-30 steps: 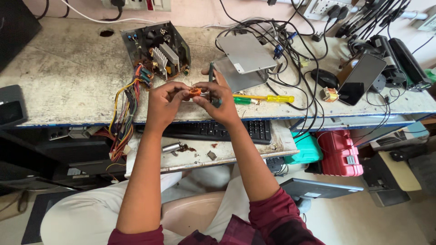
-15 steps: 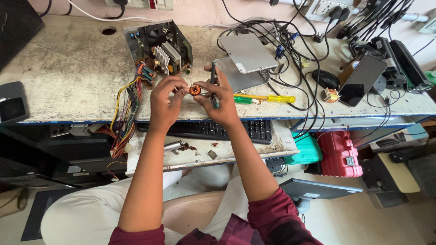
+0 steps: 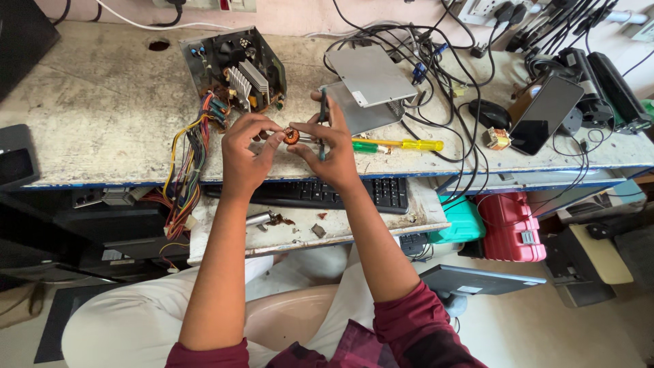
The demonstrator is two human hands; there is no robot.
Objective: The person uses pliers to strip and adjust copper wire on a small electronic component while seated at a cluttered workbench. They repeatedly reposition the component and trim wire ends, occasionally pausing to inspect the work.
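Observation:
My left hand [image 3: 246, 151] and my right hand [image 3: 332, 146] meet above the bench edge, pinching a small copper-wound ring coil [image 3: 291, 135] between their fingertips. The right hand also grips a slim dark-handled tool [image 3: 323, 109] that stands upright along its fingers. Just behind the hands sits an opened power supply box [image 3: 231, 68] with a bundle of coloured wires [image 3: 182, 170] hanging over the bench edge. A green and yellow screwdriver [image 3: 398, 145] lies on the bench to the right of the hands.
A black keyboard [image 3: 381, 192] rests on a pull-out shelf under the hands, with small loose parts beside it. A grey metal cover [image 3: 371, 76], tangled black cables [image 3: 443, 61], a phone [image 3: 545, 112], and red [image 3: 511, 228] and teal cases lie right.
The hands have stayed together over the bench edge; the coil has been turned between the fingertips, and the dark tool now stands more upright in the right hand.

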